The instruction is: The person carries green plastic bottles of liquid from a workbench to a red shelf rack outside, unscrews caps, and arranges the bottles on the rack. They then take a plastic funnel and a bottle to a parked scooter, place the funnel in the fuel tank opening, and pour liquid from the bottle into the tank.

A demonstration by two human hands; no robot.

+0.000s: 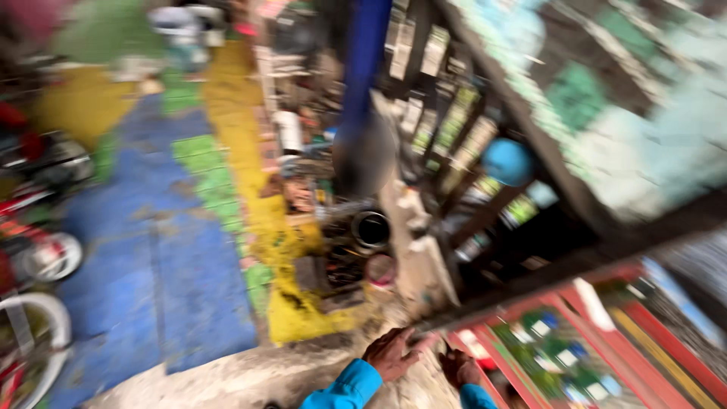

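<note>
Down at the bottom of the picture, two hands reach out from bright blue sleeves. Everything is blurry, so small things are hard to make out.

The left hand (391,353) lies flat, fingers stretched forward and close together. Its fingertips touch the low end of a dark slanted bar (530,276). That bar runs up to the right, along the edge of a red rack (606,333). The hand is not gripping anything that I can see.

The right hand (459,369) is just beside the left one, a little lower. It rests at the corner of the red rack. Its fingers look curled, but I cannot tell if they pinch something or only lean there.

The red rack has long rails, and small green and blue things lie between them. They are too blurry to name.

Under the hands is a pale, rough stone slab (250,375).

Farther off, past the left hand, a dark round pot (371,228) sits among piles of small stuff. A blue ball shape (507,161) hangs near some slanted slats. A blue post (363,60) stands tall behind them.

The floor (151,250) is painted blue, with yellow and green patches. White wheel rims (45,257) show at the far left edge.
</note>
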